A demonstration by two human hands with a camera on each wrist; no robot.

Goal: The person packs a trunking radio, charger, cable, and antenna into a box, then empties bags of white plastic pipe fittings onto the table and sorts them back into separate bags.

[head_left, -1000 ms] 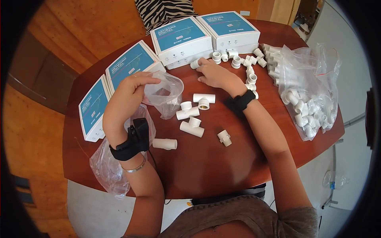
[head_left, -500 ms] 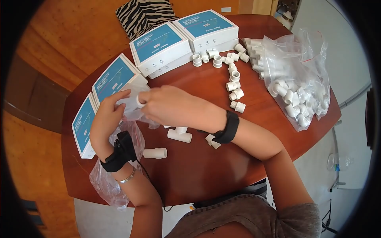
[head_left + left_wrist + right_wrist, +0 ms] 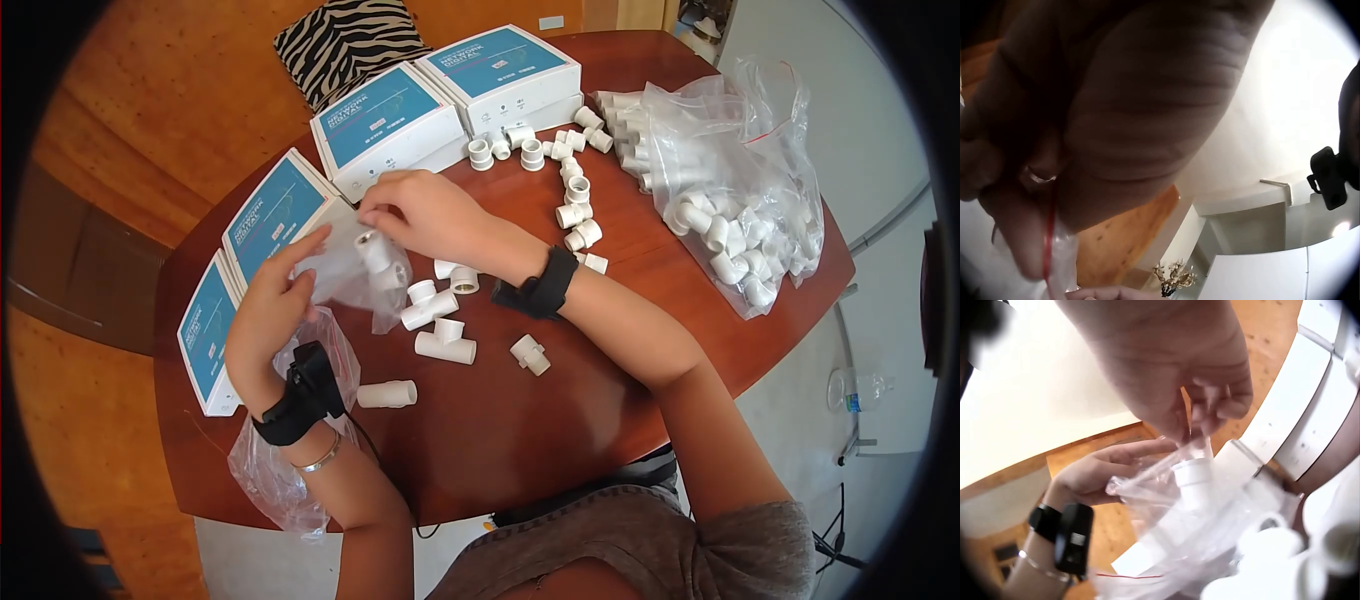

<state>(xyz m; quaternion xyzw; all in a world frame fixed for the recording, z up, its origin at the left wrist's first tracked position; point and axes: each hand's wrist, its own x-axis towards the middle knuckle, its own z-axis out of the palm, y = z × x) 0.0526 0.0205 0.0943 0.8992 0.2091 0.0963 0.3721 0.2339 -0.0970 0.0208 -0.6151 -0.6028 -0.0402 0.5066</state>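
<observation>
My left hand (image 3: 272,305) grips the rim of a clear zip bag (image 3: 345,278), the red strip (image 3: 1049,244) running by its fingers in the left wrist view. Over the bag's mouth is my right hand (image 3: 425,215), fingers loosely bent. Just below its fingertips, a white pipe fitting (image 3: 1192,481) shows through the plastic, apart from the fingers. White tee fittings (image 3: 446,345) lie right of the bag, with a straight coupling (image 3: 387,394) nearer me and a smaller fitting (image 3: 530,355) to the right.
Blue-and-white boxes (image 3: 390,125) line the table's far left edge. Several white fittings (image 3: 575,190) form a row farther back. A bulging bag of fittings (image 3: 740,230) lies at the right. Another clear bag (image 3: 280,470) lies under my left forearm.
My right hand has carried a white fitting from the far row to the bag, and the fitting is now inside below its fingers. The left hand keeps hold of the bag. The head view has shifted.
</observation>
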